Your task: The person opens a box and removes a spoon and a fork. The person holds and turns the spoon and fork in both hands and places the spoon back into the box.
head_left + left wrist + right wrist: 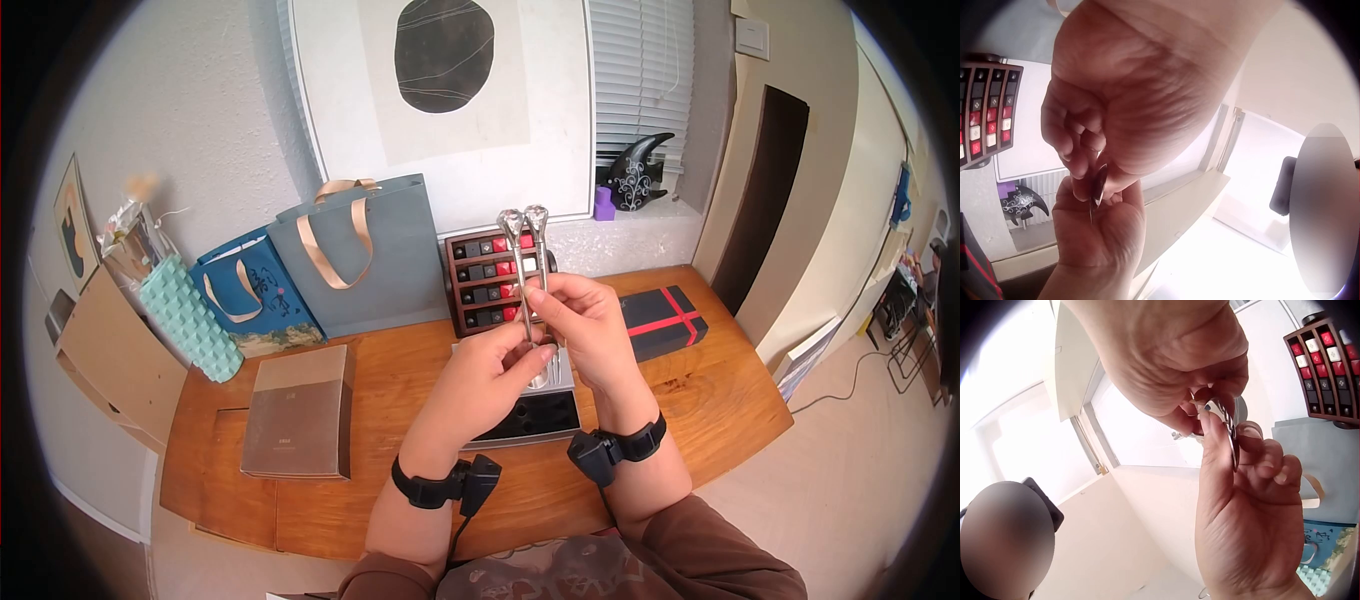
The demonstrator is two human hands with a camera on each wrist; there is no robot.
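Note:
Two slim silver pieces of cutlery with faceted, jewel-like knobs stand upright, side by side, over the table in the head view. My left hand (478, 385) pinches the lower handle of a spoon (519, 265), its bowl showing below the thumb. At the upper handles, my right hand (585, 325) grips the second piece (541, 250), which looks like a fork; its thumb lies across both handles. The left wrist view shows the spoon's bowl (1101, 181) edge-on between the hands. Beneath them lies an open grey box (530, 418) with a black insert.
Behind the hands stands a wooden rack (465, 285) of red, white and black cubes. A black box with red ribbon (662, 320) lies right, a brown box (295, 412) left. Grey (390, 270) and blue gift bags (245, 285) line the wall beside a teal textured vase (190, 315).

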